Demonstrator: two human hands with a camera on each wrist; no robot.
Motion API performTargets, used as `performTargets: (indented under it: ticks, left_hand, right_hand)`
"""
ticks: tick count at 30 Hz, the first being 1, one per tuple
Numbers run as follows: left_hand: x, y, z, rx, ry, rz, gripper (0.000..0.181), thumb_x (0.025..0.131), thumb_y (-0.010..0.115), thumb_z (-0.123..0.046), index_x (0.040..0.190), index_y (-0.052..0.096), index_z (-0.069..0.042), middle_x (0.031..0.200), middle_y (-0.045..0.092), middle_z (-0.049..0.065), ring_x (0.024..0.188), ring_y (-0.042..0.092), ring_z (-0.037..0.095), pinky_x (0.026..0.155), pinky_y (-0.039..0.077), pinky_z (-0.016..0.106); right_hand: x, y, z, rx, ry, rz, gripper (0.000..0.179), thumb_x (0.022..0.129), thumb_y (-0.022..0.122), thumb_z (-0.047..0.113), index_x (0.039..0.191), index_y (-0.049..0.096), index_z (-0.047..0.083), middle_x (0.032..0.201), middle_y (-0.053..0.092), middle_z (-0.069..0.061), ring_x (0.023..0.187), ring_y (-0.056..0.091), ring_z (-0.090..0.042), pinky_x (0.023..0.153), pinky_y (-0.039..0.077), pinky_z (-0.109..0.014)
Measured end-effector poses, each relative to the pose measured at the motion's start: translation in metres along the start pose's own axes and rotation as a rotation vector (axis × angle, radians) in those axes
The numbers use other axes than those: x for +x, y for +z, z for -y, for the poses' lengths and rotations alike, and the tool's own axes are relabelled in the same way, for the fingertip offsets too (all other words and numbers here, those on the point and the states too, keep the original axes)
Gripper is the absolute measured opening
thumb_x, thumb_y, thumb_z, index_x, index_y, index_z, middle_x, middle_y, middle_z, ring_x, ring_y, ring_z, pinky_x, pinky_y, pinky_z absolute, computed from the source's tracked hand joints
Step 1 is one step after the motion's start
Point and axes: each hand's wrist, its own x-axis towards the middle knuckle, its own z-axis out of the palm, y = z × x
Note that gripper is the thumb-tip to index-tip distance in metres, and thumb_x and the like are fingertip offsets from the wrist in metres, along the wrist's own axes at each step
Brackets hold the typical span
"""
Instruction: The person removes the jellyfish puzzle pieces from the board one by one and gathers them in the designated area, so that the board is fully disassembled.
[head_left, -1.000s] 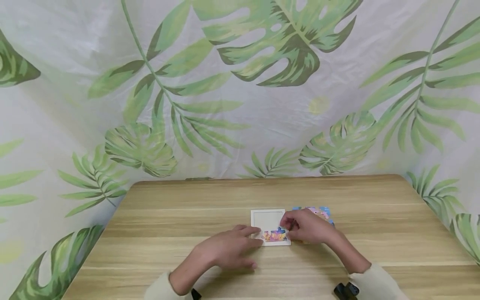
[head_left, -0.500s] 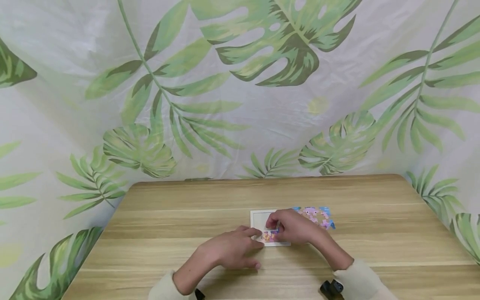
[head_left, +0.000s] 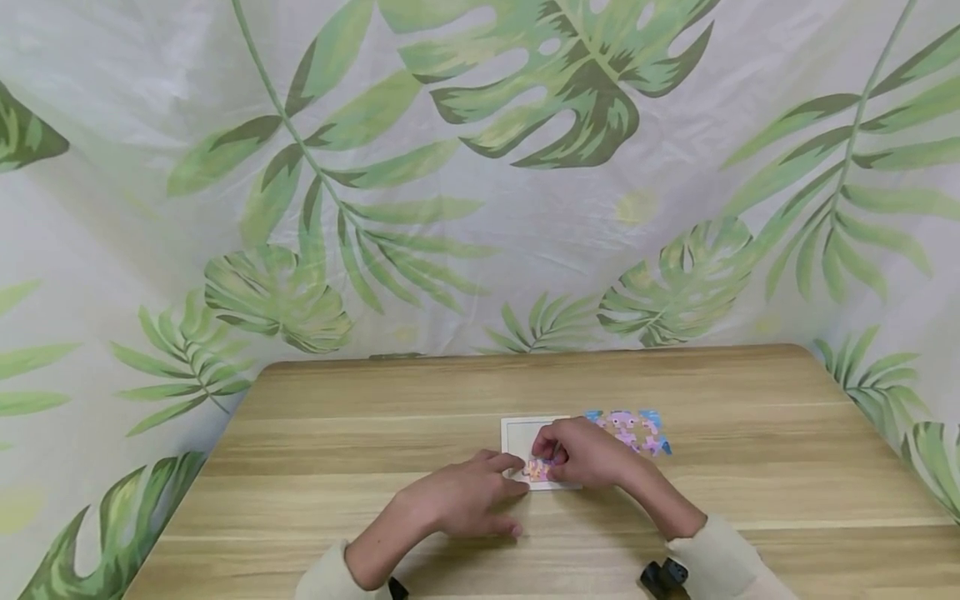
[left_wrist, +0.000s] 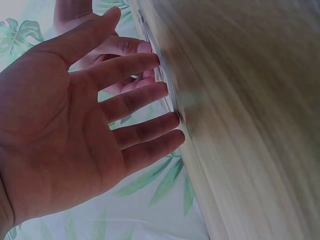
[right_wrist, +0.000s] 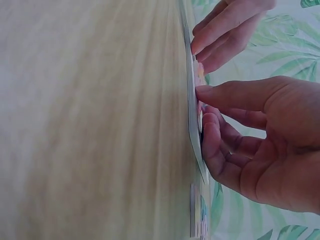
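Observation:
A white puzzle tray (head_left: pixel 505 442) lies flat on the table, with several joined pink and yellow puzzle pieces (head_left: pixel 537 472) along its near side. My left hand (head_left: pixel 461 500) rests at the tray's left edge, fingers extended, fingertips by the pieces. In the left wrist view its palm (left_wrist: pixel 65 120) faces the camera, holding nothing. Over the tray's near right part, my right hand (head_left: pixel 588 454) has its fingers curled, thumb and fingers pinching a puzzle piece, mostly hidden. In the right wrist view, the thumb (right_wrist: pixel 235 95) touches the pieces at the tray's surface.
Right of the tray lies a group of pink and blue puzzle pieces (head_left: pixel 626 423), partly behind my right hand. The wooden table (head_left: pixel 360 400) reaches back to a leaf-patterned cloth (head_left: pixel 450 208).
My right hand has moved left from the tray's right edge to over the joined pieces, uncovering more of the pieces on the right. The left hand has barely shifted.

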Motion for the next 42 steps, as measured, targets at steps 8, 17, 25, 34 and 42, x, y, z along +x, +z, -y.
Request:
performTargets:
  ticks: [8,17,25,34,42]
  left_hand:
    - [-0.001,0.001,0.001,-0.017,0.0,0.002,0.047,0.101,0.073,-0.047,0.142,0.071,-0.026,0.164,0.051,0.001,0.151,0.048,0.028,0.11,0.057,0.049]
    - [-0.002,0.003,0.0,-0.008,0.008,-0.001,0.049,0.101,0.073,-0.047,0.144,0.069,-0.025,0.165,0.05,0.002,0.153,0.046,0.03,0.114,0.054,0.049]
    - [-0.003,0.002,0.002,-0.017,0.038,-0.011,0.052,0.1,0.075,-0.045,0.146,0.068,-0.022,0.165,0.051,0.005,0.153,0.047,0.031,0.12,0.049,0.045]
    - [-0.003,0.003,0.003,-0.025,0.028,-0.007,0.052,0.101,0.074,-0.045,0.147,0.068,-0.022,0.165,0.05,0.005,0.154,0.046,0.032,0.12,0.049,0.046]
    - [-0.003,0.002,0.002,-0.019,0.025,-0.008,0.052,0.1,0.075,-0.046,0.146,0.068,-0.023,0.165,0.05,0.004,0.154,0.045,0.032,0.119,0.05,0.046]
  right_hand:
    - [0.001,-0.001,-0.001,0.003,-0.017,0.0,0.021,0.087,0.082,-0.004,0.104,0.077,0.008,0.095,0.074,0.0,0.082,0.062,-0.003,0.075,0.055,-0.021]
    - [-0.001,-0.001,-0.002,0.075,-0.005,0.022,0.017,0.095,0.075,-0.002,0.106,0.075,0.01,0.094,0.073,0.001,0.075,0.059,-0.005,0.069,0.052,-0.021]
    - [-0.003,-0.003,0.0,0.116,-0.03,0.018,0.019,0.098,0.064,-0.006,0.106,0.075,0.007,0.089,0.072,-0.003,0.072,0.061,-0.005,0.064,0.052,-0.021]
    - [-0.007,-0.011,-0.001,0.133,-0.005,0.01,0.018,0.1,0.065,-0.001,0.107,0.077,0.011,0.09,0.072,0.0,0.077,0.066,-0.012,0.069,0.055,-0.024]
    - [-0.012,-0.017,-0.007,0.181,-0.027,0.036,0.015,0.101,0.065,0.001,0.109,0.076,0.008,0.09,0.075,-0.004,0.076,0.064,-0.011,0.068,0.052,-0.023]
